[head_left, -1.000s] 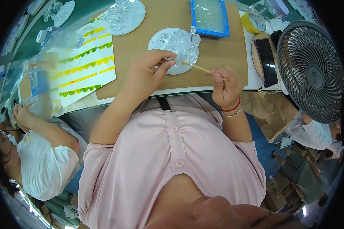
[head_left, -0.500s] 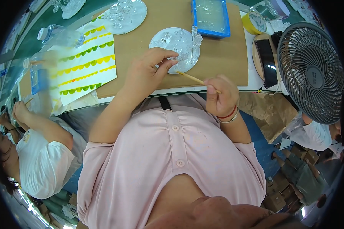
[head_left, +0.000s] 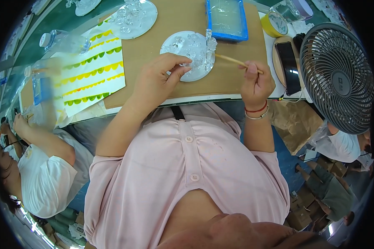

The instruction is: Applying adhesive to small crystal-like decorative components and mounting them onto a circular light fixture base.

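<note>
My left hand (head_left: 160,76) is closed in a pinch beside a round white plate (head_left: 198,74), gripping a small clear piece that its fingertips mostly hide. Several clear glass-like pieces (head_left: 191,46) are spread over that plate, and a taller clear figure (head_left: 210,47) stands near its right rim. My right hand (head_left: 257,85) is closed around a slim wooden stick (head_left: 232,60), whose tip points left near the clear figure. Beyond the plate lies a blue-rimmed tray (head_left: 246,29) with a pale translucent filling.
A brown board (head_left: 232,85) covers the table. At left are a sheet with yellow-green scallops (head_left: 95,70), a bottle (head_left: 66,41) and another plate (head_left: 149,25). On the right are yellow tape (head_left: 273,25), a phone (head_left: 287,68) and a fan (head_left: 338,79). A co-worker (head_left: 47,178) sits at left.
My right hand has moved right and farther over the board, carrying the stick from the plate's near edge to its right side. My left hand stays nearly still in its pinch.
</note>
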A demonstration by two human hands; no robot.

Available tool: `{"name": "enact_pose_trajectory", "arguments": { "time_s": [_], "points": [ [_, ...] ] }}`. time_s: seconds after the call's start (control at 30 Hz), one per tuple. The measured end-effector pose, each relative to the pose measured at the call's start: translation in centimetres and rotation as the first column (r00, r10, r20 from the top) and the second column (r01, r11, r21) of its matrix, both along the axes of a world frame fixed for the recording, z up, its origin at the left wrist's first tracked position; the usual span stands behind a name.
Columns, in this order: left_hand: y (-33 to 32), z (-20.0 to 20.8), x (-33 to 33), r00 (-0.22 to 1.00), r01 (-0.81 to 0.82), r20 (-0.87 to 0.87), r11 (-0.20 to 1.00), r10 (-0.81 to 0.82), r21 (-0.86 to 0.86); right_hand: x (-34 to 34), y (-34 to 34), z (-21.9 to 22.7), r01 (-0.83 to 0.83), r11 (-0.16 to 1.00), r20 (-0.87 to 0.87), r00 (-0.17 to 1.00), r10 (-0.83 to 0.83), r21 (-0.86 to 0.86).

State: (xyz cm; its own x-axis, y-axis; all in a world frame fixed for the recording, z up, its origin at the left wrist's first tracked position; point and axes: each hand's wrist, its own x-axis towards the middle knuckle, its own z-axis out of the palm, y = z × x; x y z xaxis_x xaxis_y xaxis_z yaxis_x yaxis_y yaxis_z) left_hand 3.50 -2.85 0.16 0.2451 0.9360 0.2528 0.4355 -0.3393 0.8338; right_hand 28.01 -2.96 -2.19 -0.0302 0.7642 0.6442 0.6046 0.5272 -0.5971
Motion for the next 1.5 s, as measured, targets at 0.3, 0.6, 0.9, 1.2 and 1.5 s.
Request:
{"name": "enact_pose_trajectory", "arguments": {
  "time_s": [0.3,0.6,0.9,1.2,1.5],
  "points": [
    [0.4,0.2,-0.1,1.000,-0.001,-0.015,0.999,0.000,-0.032,0.9,-1.8,0.6,-0.113,0.988,-0.107,0.989,0.102,-0.105],
    [2.3,8.1,-2.7,0.971,0.190,0.173,0.972,-0.165,-0.139,3.8,-4.7,2.4,-0.055,0.992,-0.703,0.701,0.120,0.114],
    [15.2,16.9,-4.3,0.984,-0.140,0.123,0.988,0.131,0.070,3.2,-3.6,0.7,-0.114,0.976,-0.611,0.764,0.206,0.187],
    [35.0,4.9,1.9,0.851,-0.021,-0.520,0.994,0.074,0.107,3.2,-4.7,-0.2,-0.112,0.981,-0.618,0.764,0.186,0.157],
    [29.2,5.3,5.4,0.587,0.155,-0.805,0.966,0.080,0.209,3.2,-2.8,0.4,0.013,0.997,-0.494,0.869,0.027,0.077]
  ]
}}
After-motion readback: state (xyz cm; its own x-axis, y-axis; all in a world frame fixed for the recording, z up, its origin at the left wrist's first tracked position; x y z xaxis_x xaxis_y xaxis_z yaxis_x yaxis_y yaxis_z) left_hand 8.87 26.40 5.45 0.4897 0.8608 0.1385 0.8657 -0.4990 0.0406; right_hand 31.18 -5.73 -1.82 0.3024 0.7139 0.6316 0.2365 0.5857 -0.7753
